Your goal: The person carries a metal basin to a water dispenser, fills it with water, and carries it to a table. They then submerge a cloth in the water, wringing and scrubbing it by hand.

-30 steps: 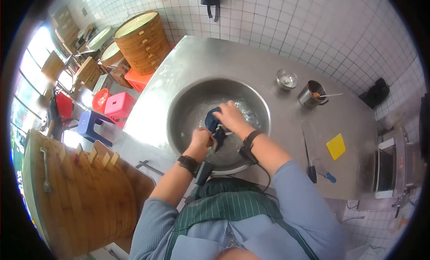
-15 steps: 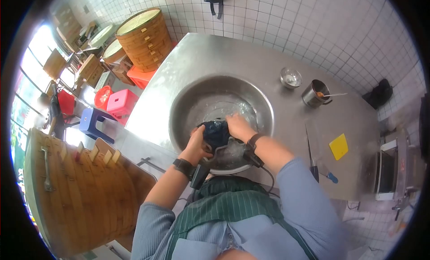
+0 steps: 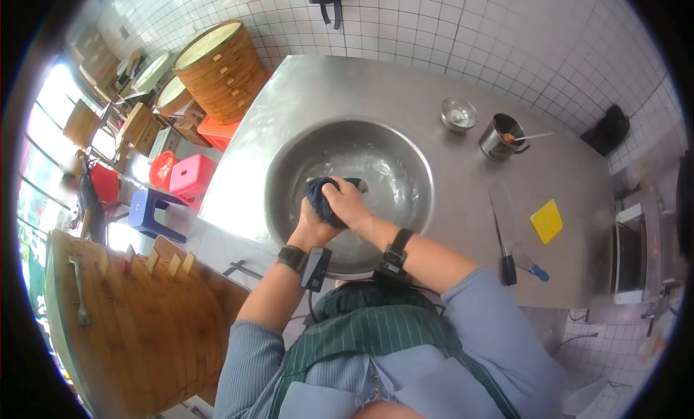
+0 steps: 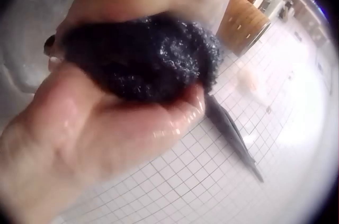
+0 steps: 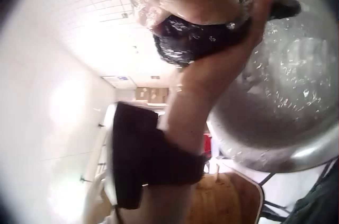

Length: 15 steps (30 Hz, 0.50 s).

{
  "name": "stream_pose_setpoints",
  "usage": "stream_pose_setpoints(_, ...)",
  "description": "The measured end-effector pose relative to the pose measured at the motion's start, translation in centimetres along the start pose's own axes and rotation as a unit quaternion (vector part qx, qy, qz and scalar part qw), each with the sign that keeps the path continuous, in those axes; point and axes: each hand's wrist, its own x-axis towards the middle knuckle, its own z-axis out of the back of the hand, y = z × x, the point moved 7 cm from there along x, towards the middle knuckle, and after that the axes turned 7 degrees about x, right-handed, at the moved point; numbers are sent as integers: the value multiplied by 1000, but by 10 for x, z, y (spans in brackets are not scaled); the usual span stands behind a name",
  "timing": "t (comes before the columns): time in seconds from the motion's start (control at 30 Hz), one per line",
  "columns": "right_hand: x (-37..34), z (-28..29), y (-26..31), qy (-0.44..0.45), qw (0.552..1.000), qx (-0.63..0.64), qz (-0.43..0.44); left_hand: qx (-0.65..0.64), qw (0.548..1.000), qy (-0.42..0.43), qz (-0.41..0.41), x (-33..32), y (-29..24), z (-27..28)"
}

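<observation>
A: Hands?
B: Left hand (image 3: 312, 226) and right hand (image 3: 347, 203) both gripping the wet dark cloth (image 3: 316, 193), bunched between them, within the rim of the steel basin (image 3: 285, 161).
A: Room?
B: Wider on the right (cloth sits left of centre); left rim's nearer.
A: Outside?
B: Glass bowl (image 3: 459, 114) near the right rim, steel mug (image 3: 500, 141) past it, black-handled knife (image 3: 509, 270) well apart.

Dark, wet cloth (image 4: 148, 65) is bunched over a basin (image 3: 290, 159).
</observation>
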Motion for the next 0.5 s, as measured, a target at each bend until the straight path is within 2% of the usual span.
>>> stream_pose_setpoints(0.03,-3,1,15,-7,993,-98,72,-16,999,-26,-13,0,-1,-4)
stream_pose_setpoints(0.1,-9,5,26,-21,988,-120,91,6,998,-56,-10,-6,1,-12)
stream_pose_setpoints(0.17,-6,6,32,-30,964,-189,186,30,996,-84,-10,-4,2,-9)
stream_pose_setpoints(0.2,-2,8,29,-32,964,-189,186,48,994,-93,-10,5,3,5)
stream_pose_setpoints(0.27,11,12,17,-15,929,-339,147,64,993,-100,-8,5,6,15)
stream_pose_setpoints(0.3,19,21,15,-17,928,-341,148,83,992,-96,-9,1,7,14)
stream_pose_setpoints(0.37,35,42,-1,14,867,-470,166,100,990,-94,-10,-9,2,13)
stream_pose_setpoints(0.43,51,78,-24,33,855,-499,139,221,957,-185,-24,-25,-16,25)
stream_pose_setpoints(0.5,40,93,-2,-18,836,-541,90,211,959,-189,-31,-34,-22,28)
